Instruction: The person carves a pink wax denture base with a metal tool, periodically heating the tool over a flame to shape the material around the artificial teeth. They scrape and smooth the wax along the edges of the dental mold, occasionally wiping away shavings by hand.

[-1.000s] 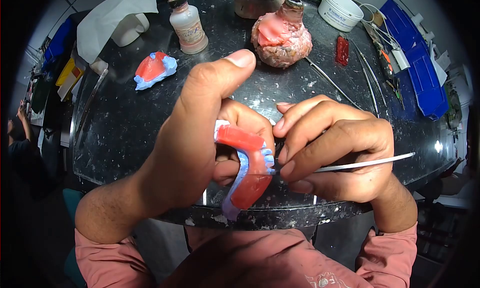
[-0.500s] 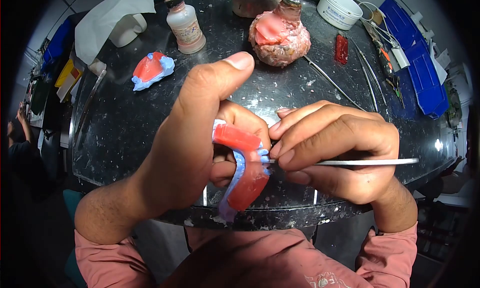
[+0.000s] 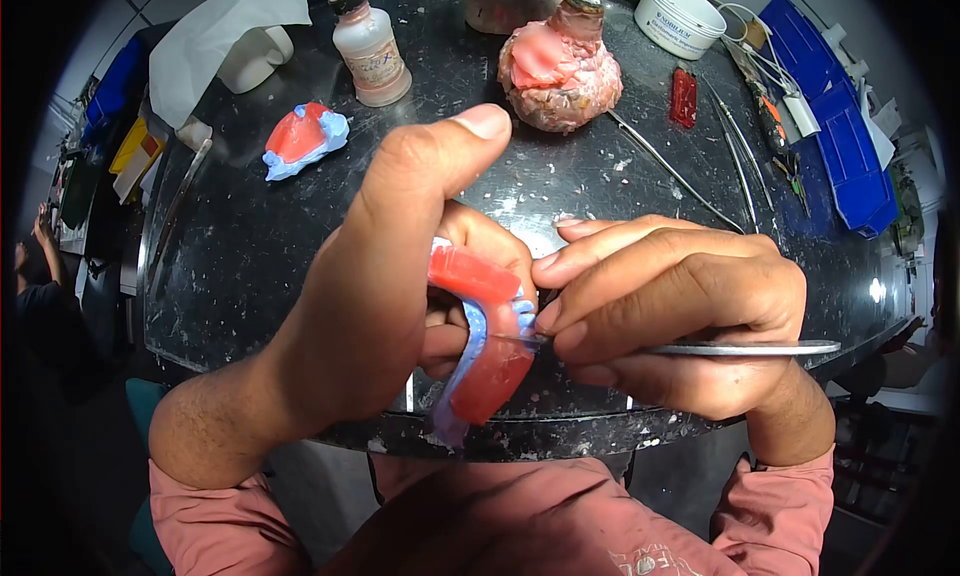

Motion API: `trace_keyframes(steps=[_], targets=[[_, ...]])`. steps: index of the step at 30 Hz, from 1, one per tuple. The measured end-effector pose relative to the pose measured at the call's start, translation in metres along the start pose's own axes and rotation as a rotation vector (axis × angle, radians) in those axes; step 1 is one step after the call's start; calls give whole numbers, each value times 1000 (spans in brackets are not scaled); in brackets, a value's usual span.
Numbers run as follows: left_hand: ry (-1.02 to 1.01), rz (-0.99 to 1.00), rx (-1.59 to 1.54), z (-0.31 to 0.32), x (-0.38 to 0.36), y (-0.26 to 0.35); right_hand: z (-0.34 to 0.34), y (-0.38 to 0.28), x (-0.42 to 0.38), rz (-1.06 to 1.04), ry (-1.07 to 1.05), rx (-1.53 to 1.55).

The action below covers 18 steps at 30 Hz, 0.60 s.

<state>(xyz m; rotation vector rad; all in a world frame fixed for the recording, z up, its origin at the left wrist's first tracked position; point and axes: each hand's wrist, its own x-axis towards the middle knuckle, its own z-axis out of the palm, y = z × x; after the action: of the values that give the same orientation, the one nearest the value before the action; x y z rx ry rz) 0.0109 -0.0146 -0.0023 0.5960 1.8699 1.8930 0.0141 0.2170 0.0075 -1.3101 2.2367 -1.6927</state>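
My left hand [image 3: 390, 246] is closed round a blue dental cast with red wax [image 3: 490, 376] along its arch; the thumb points up, off the cast. Some of the fingers are behind the cast. My right hand [image 3: 680, 306] pinches a thin metal tool [image 3: 740, 349], whose handle sticks out to the right. The tool's thin tip lies on the wax near the small blue teeth, at the middle of the arch. The right fingertips are close beside those teeth.
A second blue cast with red wax [image 3: 300, 136] lies at the back left, near a bottle [image 3: 370, 61]. Behind my hands stand a lumpy pink-coated burner [image 3: 560, 71] and a white tub [image 3: 680, 18]. Metal instruments [image 3: 740, 151] and blue trays [image 3: 835, 116] lie at the right.
My right hand and the tool have moved slightly down. The tool's tip now reaches farther left over the wax. The cast in my left hand has shifted very little.
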Motion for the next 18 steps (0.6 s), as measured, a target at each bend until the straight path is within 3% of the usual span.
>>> trace_keyframes(steps=[3, 18], targets=[[-12, 43, 21, -1, -2, -2, 6, -1, -2, 38, 81, -8], [-68, 255, 128, -2, 2, -10, -1, -3, -2, 8, 40, 0]])
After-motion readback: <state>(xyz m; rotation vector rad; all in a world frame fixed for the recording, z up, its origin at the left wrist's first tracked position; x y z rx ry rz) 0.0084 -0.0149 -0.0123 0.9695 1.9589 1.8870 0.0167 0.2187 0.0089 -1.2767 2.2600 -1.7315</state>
